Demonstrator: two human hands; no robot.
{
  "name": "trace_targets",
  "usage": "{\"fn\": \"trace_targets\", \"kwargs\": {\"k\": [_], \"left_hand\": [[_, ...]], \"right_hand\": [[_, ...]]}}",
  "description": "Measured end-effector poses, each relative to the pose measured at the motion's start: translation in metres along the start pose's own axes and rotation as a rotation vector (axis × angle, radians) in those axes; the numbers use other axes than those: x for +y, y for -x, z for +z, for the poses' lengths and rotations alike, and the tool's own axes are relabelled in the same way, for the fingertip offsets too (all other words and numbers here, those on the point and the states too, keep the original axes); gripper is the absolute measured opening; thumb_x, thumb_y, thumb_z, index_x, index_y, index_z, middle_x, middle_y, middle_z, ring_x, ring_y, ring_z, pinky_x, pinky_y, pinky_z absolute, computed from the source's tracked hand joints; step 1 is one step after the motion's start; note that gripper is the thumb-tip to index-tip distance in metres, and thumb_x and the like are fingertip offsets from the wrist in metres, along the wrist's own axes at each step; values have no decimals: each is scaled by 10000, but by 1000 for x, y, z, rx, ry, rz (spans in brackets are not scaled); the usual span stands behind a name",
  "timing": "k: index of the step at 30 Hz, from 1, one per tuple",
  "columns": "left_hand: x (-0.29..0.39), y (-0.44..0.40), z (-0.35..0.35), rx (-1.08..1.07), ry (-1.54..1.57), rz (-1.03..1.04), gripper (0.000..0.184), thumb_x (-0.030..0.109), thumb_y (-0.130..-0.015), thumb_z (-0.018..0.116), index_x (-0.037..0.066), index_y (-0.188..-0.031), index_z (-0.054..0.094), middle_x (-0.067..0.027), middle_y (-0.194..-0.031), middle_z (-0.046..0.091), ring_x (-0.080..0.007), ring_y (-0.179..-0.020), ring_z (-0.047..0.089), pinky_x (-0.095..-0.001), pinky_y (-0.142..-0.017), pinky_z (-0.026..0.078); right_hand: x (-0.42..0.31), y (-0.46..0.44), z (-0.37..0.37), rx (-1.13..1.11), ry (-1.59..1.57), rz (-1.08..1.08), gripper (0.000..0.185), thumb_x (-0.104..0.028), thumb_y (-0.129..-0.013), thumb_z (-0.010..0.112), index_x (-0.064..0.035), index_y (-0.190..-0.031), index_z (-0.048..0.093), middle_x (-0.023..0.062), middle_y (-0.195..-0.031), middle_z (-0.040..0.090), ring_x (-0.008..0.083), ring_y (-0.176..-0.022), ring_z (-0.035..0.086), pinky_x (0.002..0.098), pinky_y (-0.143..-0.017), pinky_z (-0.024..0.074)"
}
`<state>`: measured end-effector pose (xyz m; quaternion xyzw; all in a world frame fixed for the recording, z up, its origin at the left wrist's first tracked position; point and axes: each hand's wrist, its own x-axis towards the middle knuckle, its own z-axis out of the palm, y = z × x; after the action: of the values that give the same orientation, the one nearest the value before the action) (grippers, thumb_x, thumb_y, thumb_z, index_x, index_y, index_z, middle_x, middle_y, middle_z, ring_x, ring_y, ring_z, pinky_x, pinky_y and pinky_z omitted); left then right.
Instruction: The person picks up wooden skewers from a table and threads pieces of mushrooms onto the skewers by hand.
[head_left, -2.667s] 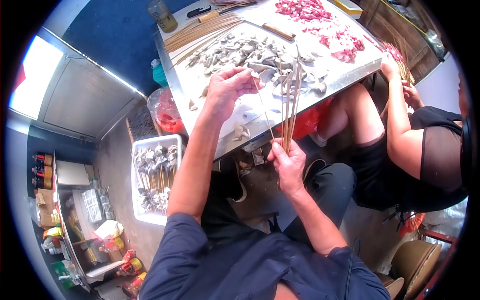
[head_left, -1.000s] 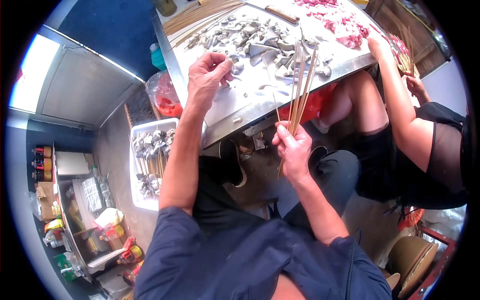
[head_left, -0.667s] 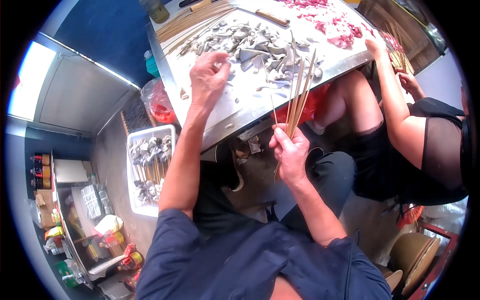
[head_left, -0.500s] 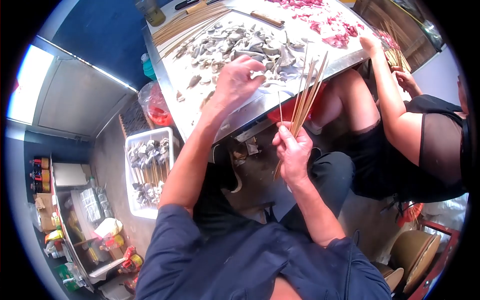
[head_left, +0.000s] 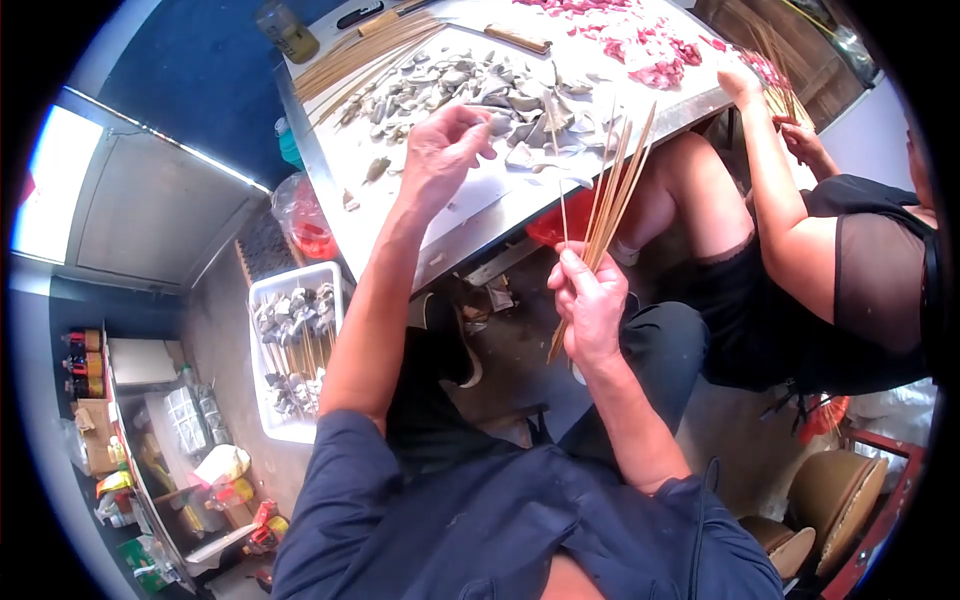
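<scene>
My right hand (head_left: 590, 305) is closed around a bundle of thin wooden skewers (head_left: 612, 205), held upright in front of the table edge. One skewer stands apart from the bundle, with pale grey material near its upper part. Over the table, my left hand (head_left: 445, 155) is raised with loosely curled fingers and the thumb apart; nothing shows in it. Just beyond it lies a heap of grey, leaf-like slices (head_left: 460, 85), some scattered toward the near side. Their exact kind cannot be made out.
The white-topped table (head_left: 440, 225) also carries loose skewers (head_left: 365, 60), a wooden-handled tool (head_left: 517, 39) and red meat pieces (head_left: 655, 55). A white crate (head_left: 338, 300) of loaded skewers stands on the floor at left. At right, a seated person (head_left: 800, 230) holds skewers.
My left hand has drawn back left from near the skewer tips. My right hand keeps the bundle in almost the same place. The view has shifted slightly.
</scene>
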<state>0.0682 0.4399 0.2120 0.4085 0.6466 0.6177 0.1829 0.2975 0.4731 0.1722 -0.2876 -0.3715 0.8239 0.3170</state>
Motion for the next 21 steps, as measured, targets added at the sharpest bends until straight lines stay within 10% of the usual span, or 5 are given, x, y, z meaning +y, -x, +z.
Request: {"fn": "trace_targets", "kwargs": {"k": [12, 21], "left_hand": [[5, 15, -23, -4, 617, -132, 69, 5, -877, 590, -6, -945, 598, -179, -1033, 662, -196, -880, 646, -327, -814, 530], [-2, 18, -19, 123, 476, -87, 146, -6, -857, 615, -20, -1000, 587, -136, -951, 669, -184, -797, 660, -293, -743, 558]], "right_hand": [[16, 6, 11, -117, 103, 108, 71, -86, -928, 570, -41, -967, 609, -12, -651, 568, 6, -465, 406, 150, -409, 280], [22, 7, 13, -135, 154, 88, 85, -104, -933, 578, -36, -977, 604, 13, -664, 583, 0, -443, 386, 143, -399, 266]]}}
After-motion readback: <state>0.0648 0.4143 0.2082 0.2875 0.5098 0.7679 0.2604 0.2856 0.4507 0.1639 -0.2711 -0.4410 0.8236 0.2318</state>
